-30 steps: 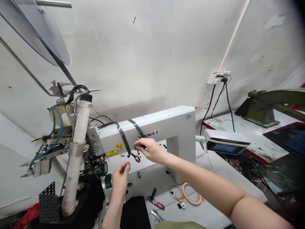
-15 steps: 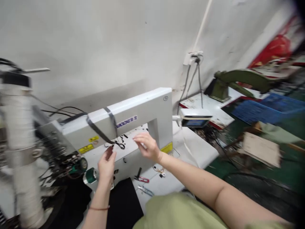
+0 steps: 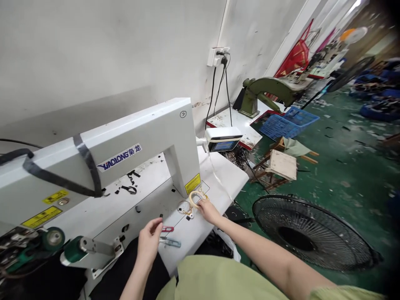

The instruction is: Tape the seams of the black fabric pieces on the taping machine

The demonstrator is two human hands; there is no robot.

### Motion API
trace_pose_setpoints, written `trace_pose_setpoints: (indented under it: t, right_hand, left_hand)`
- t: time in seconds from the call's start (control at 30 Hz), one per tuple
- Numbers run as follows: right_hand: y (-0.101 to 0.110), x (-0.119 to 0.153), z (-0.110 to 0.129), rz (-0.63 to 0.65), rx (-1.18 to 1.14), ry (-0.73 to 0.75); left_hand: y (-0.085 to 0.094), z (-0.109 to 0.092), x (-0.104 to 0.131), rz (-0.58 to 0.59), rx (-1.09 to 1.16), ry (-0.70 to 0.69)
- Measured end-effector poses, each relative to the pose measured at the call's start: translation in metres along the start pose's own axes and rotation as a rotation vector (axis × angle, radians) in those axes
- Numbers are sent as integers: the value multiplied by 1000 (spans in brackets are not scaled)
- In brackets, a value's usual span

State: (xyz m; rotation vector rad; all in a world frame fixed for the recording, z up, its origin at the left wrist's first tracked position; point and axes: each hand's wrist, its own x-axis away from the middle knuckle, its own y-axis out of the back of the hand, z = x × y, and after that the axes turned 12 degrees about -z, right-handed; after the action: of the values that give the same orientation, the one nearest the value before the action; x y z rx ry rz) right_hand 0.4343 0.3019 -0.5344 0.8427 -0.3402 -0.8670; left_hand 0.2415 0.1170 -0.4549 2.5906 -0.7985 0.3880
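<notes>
My right hand (image 3: 208,210) has its fingers closed on a thin cream-coloured ring that looks like a roll of tape (image 3: 191,200), near the foot of the machine's arm. Beside it lie a clear ring and small bits. My left hand (image 3: 149,241) is pinched closed at the table edge. A small black piece (image 3: 161,216) shows just above its fingertips; whether the fingers hold it I cannot tell. Right next to those fingers are a red-handled tool (image 3: 168,228), partly hidden, and a blue-handled tool (image 3: 170,241).
A large white sewing machine (image 3: 150,125) spans the table, with a black strap (image 3: 86,156) looped over its arm. Black scraps (image 3: 129,188) lie beneath. A control screen (image 3: 223,139) stands behind. On the right are a black fan (image 3: 300,233), a wooden stool (image 3: 282,164) and a blue crate (image 3: 278,126).
My view has turned right. Both hands have left the strap area: my right hand has come down onto the cream ring, my left to beside the red-handled tool.
</notes>
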Motion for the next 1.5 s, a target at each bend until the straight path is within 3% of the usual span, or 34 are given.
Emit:
trace_pose_setpoints:
  t: [0.1, 0.3, 0.5, 0.63, 0.7, 0.8, 0.9, 1.0, 1.13, 1.3, 1.5]
  right_hand:
    - [15, 7, 24, 82, -146, 28]
    - [50, 17, 87, 111, -475, 192]
    - [63, 12, 107, 88, -391, 468]
    - [71, 13, 114, 82, -348, 569]
    - [75, 15, 123, 111, -391, 525]
    - [74, 17, 137, 231, -529, 289]
    - [58, 14, 145, 255, -626, 12]
    - [31, 6, 141, 155, -632, -130]
    - [-7, 2, 132, 183, -573, -57]
    - [-48, 1, 126, 150, -342, -22]
    - [-91, 25, 102, 279, -163, 79]
  left_hand:
    - [-16, -8, 13, 80, -19, -67]
    - [-31, -42, 33, 27, 136, -153]
    - [-17, -61, 32, 74, 57, -218]
    - [-5, -71, 34, 141, -96, -397]
    - [-3, -73, 35, 146, -169, -491]
    - [-4, -70, 38, 51, -267, -656]
    - [-7, -60, 39, -67, -267, -744]
    - [-8, -46, 34, -112, -123, -571]
    - [-7, -18, 18, -141, 101, -208]
    - [-7, 6, 2, -121, 264, -72]
    - [22, 11, -16, -114, 420, 59]
